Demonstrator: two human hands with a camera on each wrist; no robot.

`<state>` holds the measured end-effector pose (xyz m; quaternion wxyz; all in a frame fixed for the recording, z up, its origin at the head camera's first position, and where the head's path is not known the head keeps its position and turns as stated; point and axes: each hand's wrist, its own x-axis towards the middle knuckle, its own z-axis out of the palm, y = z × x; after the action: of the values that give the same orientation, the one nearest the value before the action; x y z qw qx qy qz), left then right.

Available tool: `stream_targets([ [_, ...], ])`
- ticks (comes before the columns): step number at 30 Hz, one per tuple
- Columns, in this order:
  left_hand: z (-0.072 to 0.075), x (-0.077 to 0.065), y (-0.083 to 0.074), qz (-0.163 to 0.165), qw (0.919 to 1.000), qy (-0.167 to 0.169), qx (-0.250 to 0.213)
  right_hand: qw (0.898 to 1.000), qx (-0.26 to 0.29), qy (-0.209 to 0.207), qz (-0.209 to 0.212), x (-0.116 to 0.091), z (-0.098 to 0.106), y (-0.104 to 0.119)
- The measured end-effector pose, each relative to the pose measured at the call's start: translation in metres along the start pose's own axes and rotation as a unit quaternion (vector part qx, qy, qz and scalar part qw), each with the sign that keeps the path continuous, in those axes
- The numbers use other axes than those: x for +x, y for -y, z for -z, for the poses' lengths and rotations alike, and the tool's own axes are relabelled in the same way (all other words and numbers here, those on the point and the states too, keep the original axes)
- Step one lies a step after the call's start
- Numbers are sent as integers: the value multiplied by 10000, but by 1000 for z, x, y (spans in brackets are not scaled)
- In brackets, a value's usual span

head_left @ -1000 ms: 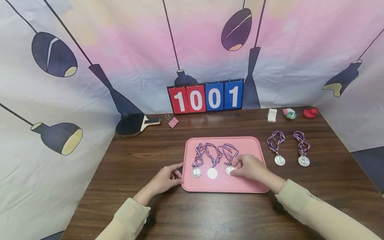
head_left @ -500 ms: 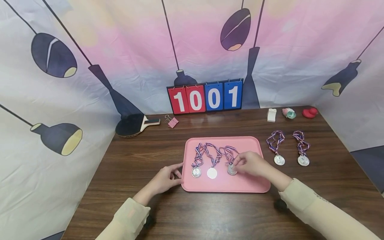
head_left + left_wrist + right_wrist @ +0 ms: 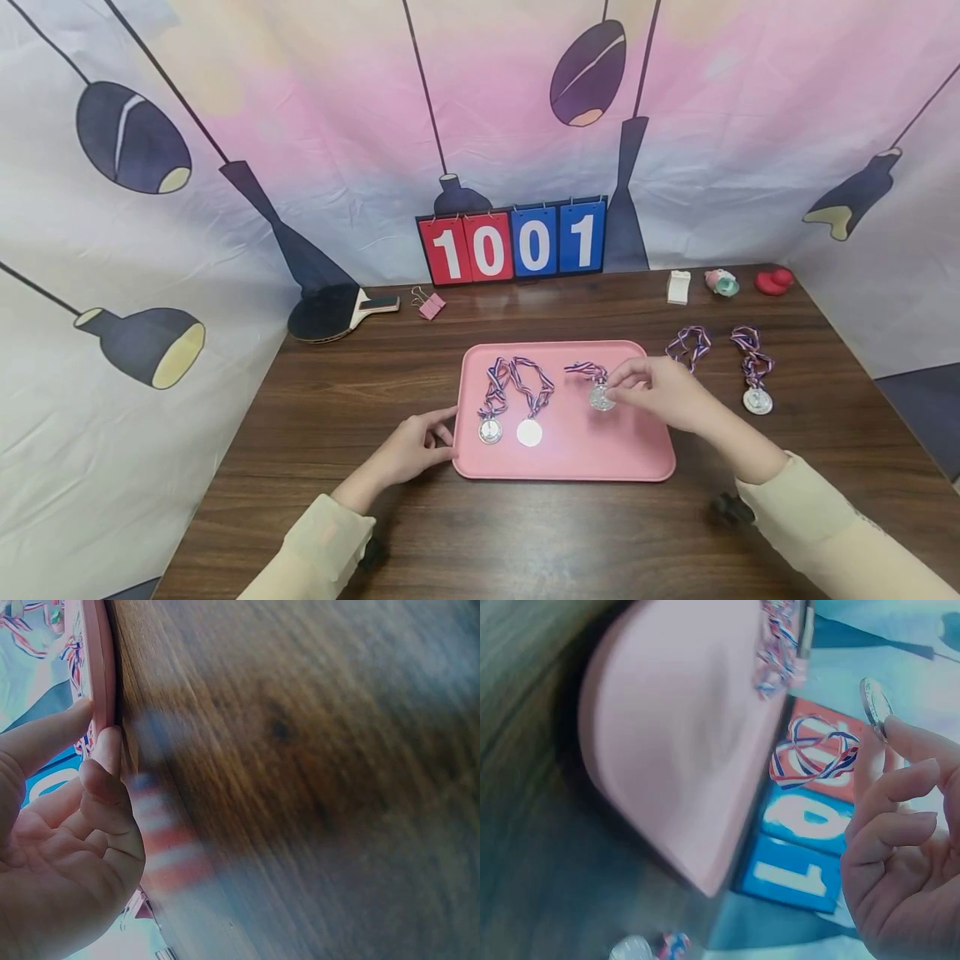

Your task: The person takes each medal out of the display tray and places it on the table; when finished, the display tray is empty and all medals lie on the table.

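Note:
With thumb and fingertips, my right hand [image 3: 663, 392] pinches a silver medal [image 3: 601, 397] by its edge over the right half of the pink tray [image 3: 600, 462]. Its striped ribbon [image 3: 814, 754] hangs down in a loop. My left hand [image 3: 411, 446] touches the tray's left rim with thumb and forefinger, other fingers bent. On the tray's left half lie two more medals, a left one [image 3: 491, 431] and a middle one [image 3: 529, 432], ribbons stretched behind them. Right of the tray lies another medal [image 3: 757, 401]; beside it a ribbon [image 3: 686, 346] shows, its disc hidden behind my right hand.
A scoreboard [image 3: 513, 242] reading 10 and 01 leans on the printed backdrop. At back left lie a table tennis bat [image 3: 326, 312] and a pink binder clip [image 3: 429, 305]. A white block [image 3: 678, 287], a small figurine [image 3: 722, 282] and a red duck [image 3: 774, 282] stand at back right.
My right hand has lifted the right-hand medal off the tray and moved it back and to the right, its ribbon trailing. My left hand has stayed at the tray's rim.

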<state>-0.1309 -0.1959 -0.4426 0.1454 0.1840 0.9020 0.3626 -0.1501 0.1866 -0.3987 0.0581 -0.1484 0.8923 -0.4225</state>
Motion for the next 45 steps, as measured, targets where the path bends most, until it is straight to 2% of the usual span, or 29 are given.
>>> stream_targets([
  [6,0,1,1,8,10000,-8,23,9995,-145,-239,-111,-18,28,4],
  [14,1,1,2,-15,10000,23,73,9975,-414,-552,-134,-53,59,-4],
  [20,0,2,2,-36,10000,8,86,9946,-551,-671,-561,-83,76,-16],
  [32,-1,0,4,-14,10000,11,16,9894,-625,-555,-1190,-135,75,-61],
  [38,-1,1,6,36,10000,1,-14,9898,-405,-367,-1314,-147,68,-82],
  [45,-1,2,5,11,10000,-9,-34,9922,16,-122,-1244,-155,60,-101],
])
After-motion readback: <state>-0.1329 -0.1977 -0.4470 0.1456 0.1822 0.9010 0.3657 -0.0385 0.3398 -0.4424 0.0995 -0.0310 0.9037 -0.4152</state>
